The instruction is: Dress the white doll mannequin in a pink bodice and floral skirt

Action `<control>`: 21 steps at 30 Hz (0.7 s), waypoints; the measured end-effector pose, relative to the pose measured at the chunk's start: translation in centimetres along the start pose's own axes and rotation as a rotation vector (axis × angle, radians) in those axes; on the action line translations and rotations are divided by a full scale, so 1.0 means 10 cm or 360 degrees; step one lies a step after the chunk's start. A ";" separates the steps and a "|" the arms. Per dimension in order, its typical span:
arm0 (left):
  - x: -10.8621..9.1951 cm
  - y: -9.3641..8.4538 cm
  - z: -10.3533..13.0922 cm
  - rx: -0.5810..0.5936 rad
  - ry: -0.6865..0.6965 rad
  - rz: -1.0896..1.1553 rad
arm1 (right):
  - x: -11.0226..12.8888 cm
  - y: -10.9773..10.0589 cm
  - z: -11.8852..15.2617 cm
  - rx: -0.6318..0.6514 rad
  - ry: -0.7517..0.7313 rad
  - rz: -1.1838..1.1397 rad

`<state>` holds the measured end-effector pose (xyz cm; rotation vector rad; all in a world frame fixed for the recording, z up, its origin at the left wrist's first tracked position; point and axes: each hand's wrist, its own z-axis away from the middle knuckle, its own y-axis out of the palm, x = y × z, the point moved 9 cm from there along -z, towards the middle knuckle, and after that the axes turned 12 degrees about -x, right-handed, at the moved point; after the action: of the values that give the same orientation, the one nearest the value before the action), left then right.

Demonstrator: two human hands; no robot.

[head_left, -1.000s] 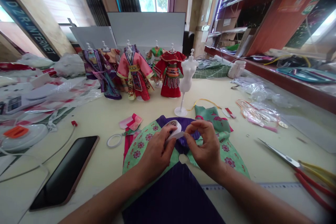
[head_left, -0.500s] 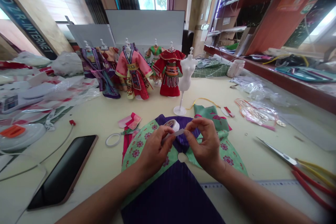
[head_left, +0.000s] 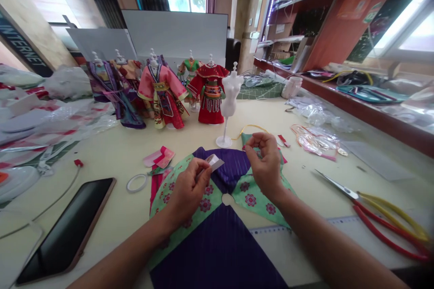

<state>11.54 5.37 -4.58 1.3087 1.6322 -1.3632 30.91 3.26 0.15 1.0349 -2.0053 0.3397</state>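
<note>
My left hand (head_left: 190, 185) is closed round a small roll of white tape (head_left: 213, 161), whose loose end sticks out to the right. My right hand (head_left: 266, 162) is raised apart from the tape, thumb and fingertips pinched together; whether something small is between them I cannot make out. Below both hands lies a flat cloth piece with green flowered panels (head_left: 251, 198) and dark purple panels (head_left: 217, 248), with a round hole at its centre. Just beyond it stands a bare white mannequin (head_left: 231, 95).
Small mannequins in costumes, one in a red dress (head_left: 210, 95), stand at the back. Scissors (head_left: 352, 194) lie right, partly beside a ruler (head_left: 271, 230). A phone (head_left: 68, 230), a tape ring (head_left: 136, 183) and pink scraps (head_left: 161, 157) are on the left.
My right hand has come away from the tape's end and moved up and right. My left hand still holds the roll. The whole view has shifted, so the scene sits further left.
</note>
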 end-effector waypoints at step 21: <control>-0.08 -0.02 0.02 0.0040 0.0084 -0.0232 | -0.24 -2.67 -0.03 0.0601 0.0130 0.2268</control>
<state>11.59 4.96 -3.87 1.2710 1.7814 -1.4493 52.45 -11.94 -4.96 -0.4161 -2.3177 1.4805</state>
